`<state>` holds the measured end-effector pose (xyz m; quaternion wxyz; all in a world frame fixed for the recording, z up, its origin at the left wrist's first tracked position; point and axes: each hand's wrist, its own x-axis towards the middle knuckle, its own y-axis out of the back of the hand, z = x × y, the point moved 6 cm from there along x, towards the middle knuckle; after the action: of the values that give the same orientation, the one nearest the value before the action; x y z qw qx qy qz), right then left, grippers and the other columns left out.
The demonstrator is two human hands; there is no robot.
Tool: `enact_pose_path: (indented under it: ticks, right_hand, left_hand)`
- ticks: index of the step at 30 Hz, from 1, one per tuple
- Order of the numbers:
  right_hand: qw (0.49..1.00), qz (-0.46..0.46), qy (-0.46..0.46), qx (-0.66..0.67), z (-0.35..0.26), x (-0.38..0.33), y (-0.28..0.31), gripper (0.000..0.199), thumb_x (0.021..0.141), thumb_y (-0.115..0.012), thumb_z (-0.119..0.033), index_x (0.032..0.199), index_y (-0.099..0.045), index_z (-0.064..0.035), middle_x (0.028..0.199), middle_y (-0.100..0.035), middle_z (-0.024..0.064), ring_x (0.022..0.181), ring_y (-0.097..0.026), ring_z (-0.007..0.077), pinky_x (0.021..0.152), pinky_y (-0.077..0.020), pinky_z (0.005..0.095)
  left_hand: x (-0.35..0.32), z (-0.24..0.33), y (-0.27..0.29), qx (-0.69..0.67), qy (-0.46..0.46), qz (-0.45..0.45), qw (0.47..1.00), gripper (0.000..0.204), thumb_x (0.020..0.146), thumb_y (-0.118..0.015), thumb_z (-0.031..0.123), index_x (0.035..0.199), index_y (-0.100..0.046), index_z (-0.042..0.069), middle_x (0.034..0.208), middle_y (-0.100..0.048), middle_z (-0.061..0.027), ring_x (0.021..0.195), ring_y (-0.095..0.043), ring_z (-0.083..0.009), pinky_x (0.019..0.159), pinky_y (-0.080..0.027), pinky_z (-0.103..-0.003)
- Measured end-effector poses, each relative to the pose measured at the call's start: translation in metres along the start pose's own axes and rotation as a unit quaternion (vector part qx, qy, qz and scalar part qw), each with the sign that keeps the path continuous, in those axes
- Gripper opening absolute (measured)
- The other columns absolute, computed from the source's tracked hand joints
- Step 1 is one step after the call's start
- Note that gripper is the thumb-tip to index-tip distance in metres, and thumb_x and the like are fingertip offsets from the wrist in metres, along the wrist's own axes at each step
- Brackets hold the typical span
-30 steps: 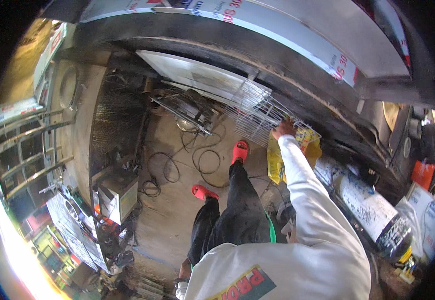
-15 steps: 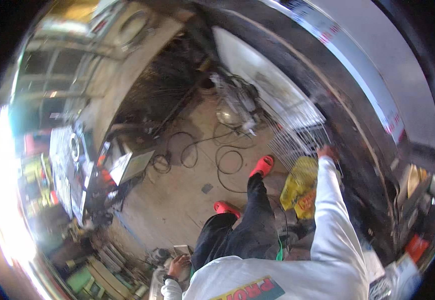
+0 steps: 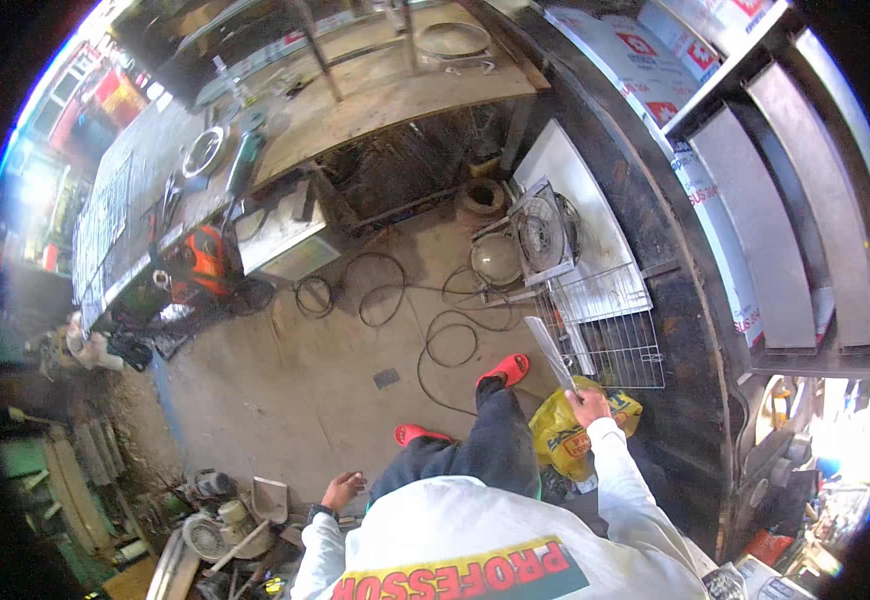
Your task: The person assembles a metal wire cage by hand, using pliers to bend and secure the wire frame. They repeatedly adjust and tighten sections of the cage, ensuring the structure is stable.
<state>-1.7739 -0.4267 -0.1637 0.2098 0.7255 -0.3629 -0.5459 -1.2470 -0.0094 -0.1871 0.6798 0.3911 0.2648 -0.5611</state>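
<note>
My right hand is closed around one end of a thin, flat grey metal strip, which slants up and to the left from it. Just below that hand sits a yellow plastic bag with red and dark print. A wire rack leans beyond the bag and the strip. My left hand hangs low beside my leg, loosely curled with fingers a little apart, and nothing shows in it. A dark band circles that wrist.
Black cable lies in loops on the floor ahead of my red shoes. A fan stands by a white panel. At the far left is a workbench; motors and scrap crowd the lower left. Metal shelves rise at right.
My right hand has drawn back from the wire rack and now holds the metal strip clear of it. My left hand has moved up and forward a little. The view has swung round.
</note>
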Motion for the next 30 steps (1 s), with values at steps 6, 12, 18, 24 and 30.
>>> enact_pose_path:
  ticks: [6,12,18,24,30]
  right_hand:
    - [0.965,0.165,0.186,-0.086,-0.198,-0.109,0.014,0.055,0.096,-0.061,-0.055,0.09,-0.077,-0.0029,0.097,-0.069,0.0192,0.09,-0.066,0.0437,0.081,-0.0514,0.0528]
    - [0.861,0.178,0.459,-0.128,-0.447,-0.236,0.06,0.033,0.089,-0.075,-0.034,0.077,-0.072,-0.0036,0.079,-0.066,0.0146,0.073,-0.065,0.0371,0.066,-0.0497,0.0466]
    - [0.798,0.174,0.565,0.121,-0.594,-0.289,0.146,0.023,0.094,-0.069,-0.015,0.076,-0.066,-0.002,0.077,-0.063,0.0077,0.07,-0.06,0.019,0.065,-0.0465,0.0314]
    - [0.788,0.181,0.411,0.422,-0.675,-0.182,0.165,0.047,0.111,-0.049,-0.039,0.072,-0.045,-0.0126,0.069,-0.044,-0.0025,0.051,-0.031,0.0024,0.041,-0.0198,0.0213]
    - [0.803,0.231,0.375,0.401,-0.844,-0.024,0.1,0.039,0.106,-0.056,-0.031,0.073,-0.055,-0.0121,0.069,-0.049,-0.003,0.05,-0.033,0.0029,0.042,-0.0207,0.0209]
  left_hand:
    - [0.029,-0.047,0.05,-0.093,0.022,0.082,0.992,0.05,0.101,-0.064,0.039,0.12,-0.069,-0.007,0.105,-0.076,-0.0144,0.094,-0.072,-0.0211,0.088,-0.055,-0.034]
    - [0.015,-0.006,0.133,-0.138,-0.061,0.151,0.977,0.062,0.102,-0.058,0.052,0.124,-0.068,-0.005,0.114,-0.073,-0.0146,0.106,-0.067,-0.023,0.095,-0.051,-0.035]
    - [0.025,-0.001,0.294,-0.36,-0.15,0.32,0.863,0.075,0.105,-0.046,0.061,0.143,-0.055,-0.003,0.141,-0.061,-0.0156,0.132,-0.055,-0.0263,0.112,-0.04,-0.038]
    - [-0.025,0.078,0.492,-0.408,-0.291,0.3,0.812,0.085,0.104,-0.03,0.071,0.148,-0.05,0.002,0.145,-0.059,-0.0154,0.138,-0.053,-0.0265,0.118,-0.035,-0.042]
    - [-0.022,0.069,0.649,-0.439,-0.199,0.357,0.8,0.072,0.104,-0.035,0.07,0.1,-0.068,0.007,0.09,-0.071,-0.0062,0.082,-0.067,-0.018,0.081,-0.05,-0.036]
